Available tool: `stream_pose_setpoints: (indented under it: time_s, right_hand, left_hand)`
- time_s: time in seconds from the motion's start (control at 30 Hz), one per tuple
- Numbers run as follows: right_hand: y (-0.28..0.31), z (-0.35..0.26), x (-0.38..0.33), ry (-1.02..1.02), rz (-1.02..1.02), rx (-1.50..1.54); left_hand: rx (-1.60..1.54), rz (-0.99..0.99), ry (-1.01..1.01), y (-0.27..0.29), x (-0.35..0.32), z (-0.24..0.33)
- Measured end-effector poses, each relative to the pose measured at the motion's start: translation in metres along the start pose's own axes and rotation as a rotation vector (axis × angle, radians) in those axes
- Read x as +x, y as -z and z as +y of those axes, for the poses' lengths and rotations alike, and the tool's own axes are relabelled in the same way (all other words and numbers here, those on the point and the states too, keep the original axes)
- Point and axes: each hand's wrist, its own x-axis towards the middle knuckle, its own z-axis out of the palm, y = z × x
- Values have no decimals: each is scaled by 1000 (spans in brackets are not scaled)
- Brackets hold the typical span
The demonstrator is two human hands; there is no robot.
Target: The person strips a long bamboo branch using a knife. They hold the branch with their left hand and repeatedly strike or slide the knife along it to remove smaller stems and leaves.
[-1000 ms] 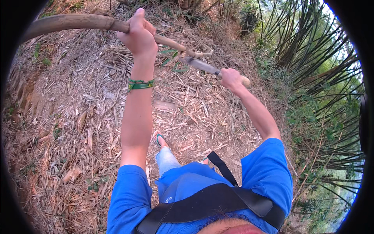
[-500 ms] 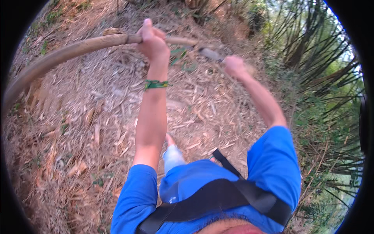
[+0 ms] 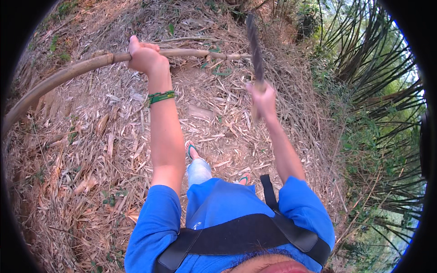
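Note:
A long bamboo pole (image 3: pixel 77 69) curves in from the left edge and thins to a tip on the right. My left hand (image 3: pixel 146 58) is closed around it, thumb up, with a green band on the wrist. In my right hand (image 3: pixel 263 101) is a machete (image 3: pixel 255 48), its dark blade raised away from me and its pale handle partly hidden by my fingers. Blade and pole tip are close together in the picture; whether they touch I cannot tell.
Dry leaves and bamboo scraps (image 3: pixel 214 118) cover the ground. Green bamboo stems (image 3: pixel 364 50) and bushes stand on the right. My feet, in flip-flops (image 3: pixel 193 151), are below my body.
The machete has swung from pointing left along the pole to standing up, away from me. My left hand has shifted left with the pole, and my right hand has come nearer.

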Motion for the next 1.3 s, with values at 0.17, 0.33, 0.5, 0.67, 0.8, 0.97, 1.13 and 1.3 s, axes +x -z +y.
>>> stream_pose_setpoints:
  time_s: [0.17,0.33,0.5,0.67,0.8,0.97,1.13,1.3]
  right_hand:
    - [-22,-172,56,820,408,520]
    - [-156,130,60,120,192,-651]
    - [-158,213,48,-226,30,-8]
    - [-86,180,18,-520,-114,473]
    - [-66,157,14,-522,114,204]
    - [-56,199,-11,-490,114,-30]
    - [-9,165,-41,-737,-186,231]
    - [42,145,-37,-958,-271,1200]
  left_hand:
    - [11,6,-7,-24,6,0]
    - [341,18,-233,-61,24,-26]
    - [203,-81,135,-8,32,-38]
    - [-137,-659,342,87,52,-38]
    - [-8,167,296,113,16,-48]
    - [81,395,261,121,-38,-62]
    - [-105,-429,315,168,-30,-54]
    - [-188,-650,312,166,-42,-45]
